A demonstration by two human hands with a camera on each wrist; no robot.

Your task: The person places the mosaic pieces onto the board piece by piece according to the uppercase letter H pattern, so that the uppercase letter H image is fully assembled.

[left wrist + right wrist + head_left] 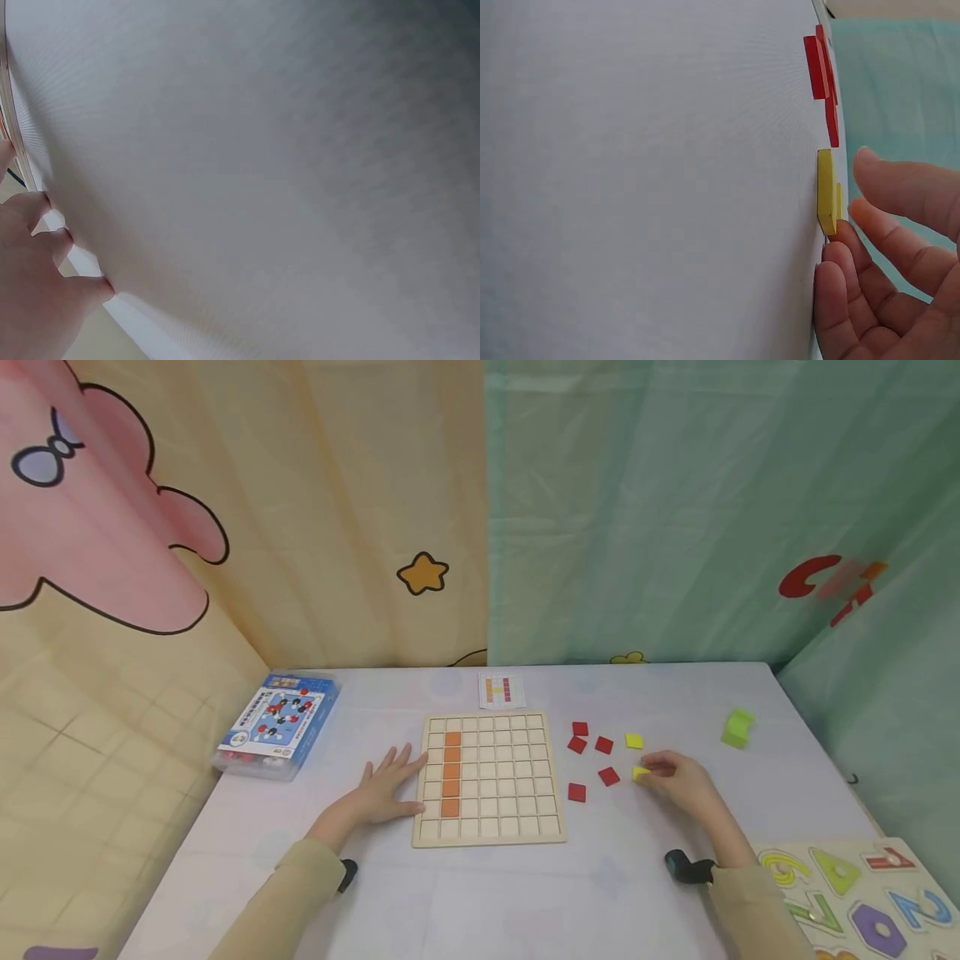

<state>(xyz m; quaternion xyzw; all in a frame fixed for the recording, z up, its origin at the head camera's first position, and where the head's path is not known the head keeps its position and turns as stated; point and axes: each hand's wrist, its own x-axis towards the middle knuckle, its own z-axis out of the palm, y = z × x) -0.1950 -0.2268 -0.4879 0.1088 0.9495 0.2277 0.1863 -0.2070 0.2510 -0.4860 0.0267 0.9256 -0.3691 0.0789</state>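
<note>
A wooden grid board lies mid-table, with several orange tiles in its second column from the left. My left hand rests spread at the board's left edge, thumb and index fingertip touching the frame; in the left wrist view its fingertips press on the white tabletop. To the right of the board, my right hand is at the nearer yellow tile. In the right wrist view, this yellow tile lies on the table, with the thumb apart from it and the other fingers loosely bent beside it.
Several red tiles lie between board and right hand. A second yellow tile sits farther back. Behind the board is a pattern card. A boxed set stands back left, green blocks right, a shape puzzle front right.
</note>
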